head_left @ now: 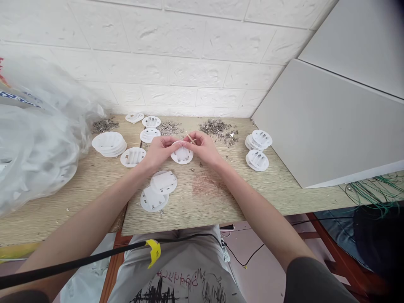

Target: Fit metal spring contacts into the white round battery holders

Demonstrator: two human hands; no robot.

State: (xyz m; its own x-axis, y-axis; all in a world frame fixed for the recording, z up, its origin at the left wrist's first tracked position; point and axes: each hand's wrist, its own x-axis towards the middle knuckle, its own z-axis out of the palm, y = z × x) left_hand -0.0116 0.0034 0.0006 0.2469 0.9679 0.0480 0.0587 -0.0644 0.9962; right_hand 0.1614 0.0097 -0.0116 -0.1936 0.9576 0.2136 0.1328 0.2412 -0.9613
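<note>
A white round plastic battery holder (182,156) is held just above the table, tilted, between my two hands. My left hand (162,150) grips its upper left edge, thumb on top. My right hand (203,147) is closed at the upper right edge, its thumb tip close to the left one. A thin pale stick (190,138) pokes out of the right-hand fingers; its exact kind is unclear. Whatever small piece lies under the thumbs is hidden. Nearest below are two more battery holders (163,182), overlapping, and a small metal clip (201,165).
Loose metal pieces lie in heaps (214,126) by the wall. Stacked white discs stand left (109,142) and right (259,160). A bulging clear plastic bag (41,139) takes up the left side. A grey panel (341,126) leans at right, near green wires (375,189). A black cable (78,261) crosses in front.
</note>
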